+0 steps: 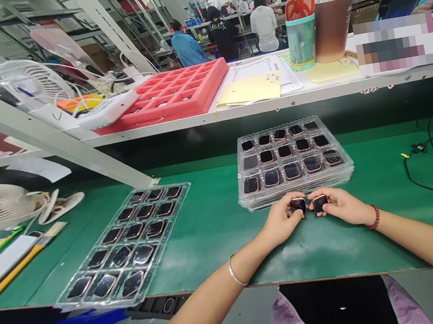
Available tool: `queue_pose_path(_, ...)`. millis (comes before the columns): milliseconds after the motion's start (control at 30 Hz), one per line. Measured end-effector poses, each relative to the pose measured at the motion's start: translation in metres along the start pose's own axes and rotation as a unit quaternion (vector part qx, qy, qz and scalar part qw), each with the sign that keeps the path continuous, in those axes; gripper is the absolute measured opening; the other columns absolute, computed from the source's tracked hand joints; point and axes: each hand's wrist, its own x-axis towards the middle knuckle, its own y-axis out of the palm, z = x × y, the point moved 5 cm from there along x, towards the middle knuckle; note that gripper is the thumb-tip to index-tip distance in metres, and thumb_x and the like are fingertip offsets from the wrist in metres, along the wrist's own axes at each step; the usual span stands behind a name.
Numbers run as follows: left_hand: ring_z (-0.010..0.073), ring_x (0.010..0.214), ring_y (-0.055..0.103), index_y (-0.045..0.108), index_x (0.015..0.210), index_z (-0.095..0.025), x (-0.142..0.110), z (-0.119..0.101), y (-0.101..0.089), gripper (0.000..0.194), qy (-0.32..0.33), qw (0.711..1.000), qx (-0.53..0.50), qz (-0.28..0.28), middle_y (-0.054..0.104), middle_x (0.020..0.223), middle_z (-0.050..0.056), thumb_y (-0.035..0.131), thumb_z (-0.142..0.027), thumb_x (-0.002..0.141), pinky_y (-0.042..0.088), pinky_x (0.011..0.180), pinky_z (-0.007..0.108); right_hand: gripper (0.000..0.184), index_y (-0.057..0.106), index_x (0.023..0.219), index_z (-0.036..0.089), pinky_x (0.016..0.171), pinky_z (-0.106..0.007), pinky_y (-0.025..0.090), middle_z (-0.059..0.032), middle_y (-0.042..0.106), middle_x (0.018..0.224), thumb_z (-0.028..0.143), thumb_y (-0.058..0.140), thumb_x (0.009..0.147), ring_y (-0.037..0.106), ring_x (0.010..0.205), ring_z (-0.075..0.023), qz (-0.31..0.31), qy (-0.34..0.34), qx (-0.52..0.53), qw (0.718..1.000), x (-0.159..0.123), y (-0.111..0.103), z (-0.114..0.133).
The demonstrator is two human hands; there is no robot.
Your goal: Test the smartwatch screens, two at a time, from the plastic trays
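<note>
Holding two small dark-faced units, right of centre in the frame, just in front of the clear tray stack (259,203). Left hand (282,220): fingers clamped on the left unit (298,205), near its side. Right hand (343,207): fingers clamped on the right unit (320,203), likewise. Units near each other, not touching; whether they rest on the green tabletop (216,234), cannot tell. Something small and dark pokes out below each, too small to name; likely best left unpinched. Judgement on handling: grip the copper-coloured rims, thumbs off the glossy faces, pressure light and even. A gap between the two should guard against knocks. Second clear tray (169,231), lower left of the frame, holds more dark squares, well apart from both hands.
</note>
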Motion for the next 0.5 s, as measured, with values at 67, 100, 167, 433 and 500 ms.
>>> queue_pose_path(67, 0.0133, 0.071, 0.060, 0.052, 0.109, -0.015, 0.0000, -0.0005, 0.0000, 0.034, 0.002, 1.000, 0.001, 0.000, 0.061, 0.086, 0.004, 0.050, -0.011, 0.075, 0.049, 0.070, 0.028, 0.033, 0.055, 0.110, 0.020, 0.075, -0.033, 0.055, -0.0055, 0.063, 0.100, 0.013, 0.051, 0.078, 0.066, 0.080, -0.0162, -0.001, 0.000, 0.001, 1.000, 0.0000, 0.0001, -0.0001)
queue_pose_path(100, 0.0135, 0.071, 0.060, 0.052, 0.108, -0.015, 0.0000, -0.0007, -0.0003, 0.033, 0.003, 1.000, 0.002, -0.001, 0.061, 0.086, 0.005, 0.050, -0.012, 0.076, 0.049, 0.069, 0.028, 0.033, 0.056, 0.110, 0.020, 0.075, -0.033, 0.055, -0.0054, 0.063, 0.100, 0.012, 0.050, 0.078, 0.066, 0.080, -0.0160, -0.001, 0.001, 0.003, 1.000, 0.0000, 0.0002, -0.0005)
queue_pose_path(167, 0.0134, 0.070, 0.060, 0.053, 0.106, -0.014, 0.0000, -0.0013, -0.0007, 0.031, 0.005, 1.000, 0.003, -0.003, 0.062, 0.086, 0.005, 0.052, -0.014, 0.076, 0.049, 0.068, 0.028, 0.033, 0.056, 0.109, 0.020, 0.075, -0.033, 0.055, -0.0051, 0.064, 0.099, 0.011, 0.050, 0.078, 0.066, 0.079, -0.0158, -0.001, 0.001, 0.005, 1.000, 0.0001, 0.0001, -0.0016)
queue_pose_path(433, 0.0129, 0.067, 0.059, 0.057, 0.097, -0.014, -0.0009, -0.0021, -0.0010, 0.021, 0.002, 1.000, -0.006, -0.002, 0.063, 0.082, 0.005, 0.057, -0.022, 0.077, 0.049, 0.064, 0.026, 0.026, 0.057, 0.106, 0.019, 0.070, -0.031, 0.054, -0.0049, 0.068, 0.093, 0.018, 0.049, 0.082, 0.067, 0.073, -0.0153, -0.003, 0.010, 0.005, 1.000, 0.0001, -0.0027, -0.0027)
queue_pose_path(500, 0.0122, 0.065, 0.058, 0.057, 0.093, -0.014, -0.0010, -0.0016, -0.0005, 0.019, -0.002, 1.000, -0.017, 0.004, 0.063, 0.080, 0.005, 0.058, -0.026, 0.078, 0.049, 0.062, 0.025, 0.023, 0.057, 0.105, 0.018, 0.070, -0.031, 0.054, -0.0057, 0.068, 0.093, 0.022, 0.049, 0.085, 0.066, 0.073, -0.0152, -0.002, 0.018, 0.012, 1.000, -0.0004, -0.0029, -0.0022)
